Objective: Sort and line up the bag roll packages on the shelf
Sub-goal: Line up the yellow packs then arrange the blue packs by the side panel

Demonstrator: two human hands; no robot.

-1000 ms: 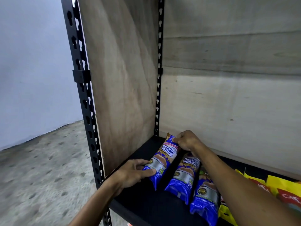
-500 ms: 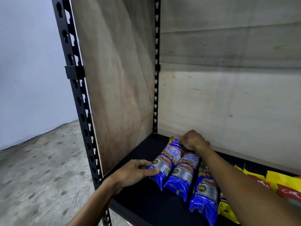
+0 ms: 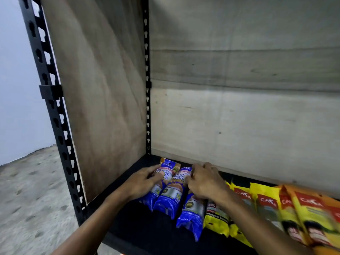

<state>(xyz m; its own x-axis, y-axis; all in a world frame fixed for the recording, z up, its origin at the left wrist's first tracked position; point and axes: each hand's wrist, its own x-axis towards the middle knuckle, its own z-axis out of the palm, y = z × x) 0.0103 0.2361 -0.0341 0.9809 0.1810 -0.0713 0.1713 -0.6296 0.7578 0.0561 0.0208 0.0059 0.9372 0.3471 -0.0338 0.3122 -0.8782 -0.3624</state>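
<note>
Three blue bag roll packages lie side by side on the black shelf: the left one, the middle one and the right one. My left hand rests on the left package, fingers curled over its side. My right hand presses on the top of the right package, touching the middle one. To the right, several yellow packages and orange-yellow packages lie in a row, partly hidden under my right forearm.
A plywood side panel closes the shelf on the left and a plywood back panel stands behind. A black perforated upright stands at the front left. Grey concrete floor lies beyond it.
The left blue package has been pushed against the middle one and turned straighter. My left hand moved up onto it; my right hand shifted right onto the third package. The camera moved closer.
</note>
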